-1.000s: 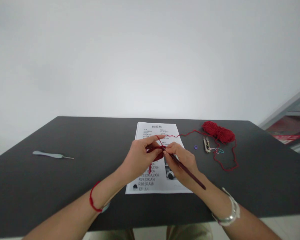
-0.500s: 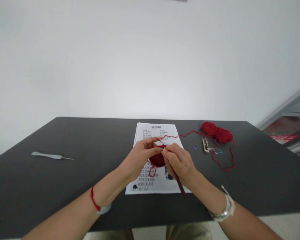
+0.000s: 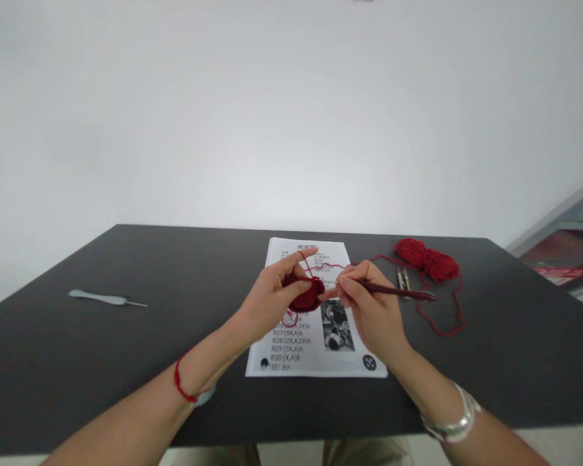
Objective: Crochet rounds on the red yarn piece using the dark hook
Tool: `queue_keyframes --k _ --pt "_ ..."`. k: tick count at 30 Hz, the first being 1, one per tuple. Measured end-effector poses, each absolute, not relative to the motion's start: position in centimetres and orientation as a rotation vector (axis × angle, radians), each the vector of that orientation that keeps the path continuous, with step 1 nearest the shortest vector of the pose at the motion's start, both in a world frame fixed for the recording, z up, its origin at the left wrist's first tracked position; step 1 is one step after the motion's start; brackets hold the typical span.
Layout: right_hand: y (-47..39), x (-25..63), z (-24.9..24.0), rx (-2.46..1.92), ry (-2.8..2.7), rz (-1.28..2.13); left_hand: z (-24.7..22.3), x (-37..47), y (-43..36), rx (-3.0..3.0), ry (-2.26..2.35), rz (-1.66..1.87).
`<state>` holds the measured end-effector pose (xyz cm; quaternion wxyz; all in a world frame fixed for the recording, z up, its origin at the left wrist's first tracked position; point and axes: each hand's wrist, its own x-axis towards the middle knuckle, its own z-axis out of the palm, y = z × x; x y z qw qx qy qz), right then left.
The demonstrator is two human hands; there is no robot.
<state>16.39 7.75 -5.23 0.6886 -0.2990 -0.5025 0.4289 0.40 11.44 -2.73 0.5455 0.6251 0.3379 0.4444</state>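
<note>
My left hand (image 3: pixel 274 291) pinches a dark red crochet piece (image 3: pixel 307 296) between thumb and fingers, its index finger stretched out with yarn looped over it. In my right hand (image 3: pixel 369 301) is a crochet hook (image 3: pixel 393 289) with a dark red handle, held like a pencil and pointing left. Its thin metal tip reaches to the edge of the crochet piece; whether it sits in a stitch is too small to tell. A red strand runs from the work to a red yarn skein (image 3: pixel 426 260) at the right. A loose yarn tail hangs below the piece.
Printed pattern sheets (image 3: pixel 315 362) lie under my hands on the dark table (image 3: pixel 199 272). A grey-handled hook (image 3: pixel 107 298) rests at the left. Small thread snips (image 3: pixel 403 279) lie near the skein, partly behind the hook handle. A pale wall rises behind.
My right hand has drawn a little to the right, and the hook has swung from pointing down toward me to nearly level. My left index finger has straightened upward. More of the crochet piece shows.
</note>
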Motion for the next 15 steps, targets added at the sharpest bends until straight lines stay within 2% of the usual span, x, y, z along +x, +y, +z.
queue_keyframes --k 6,15 --pt "7.8 16.8 -4.2 -0.632 -1.073 1.106 -2.3 -0.1 11.6 1.579 0.848 1.032" --pt "7.9 16.4 -4.2 -0.563 -0.98 1.291 -2.1 0.2 11.4 1.313 0.746 0.986"
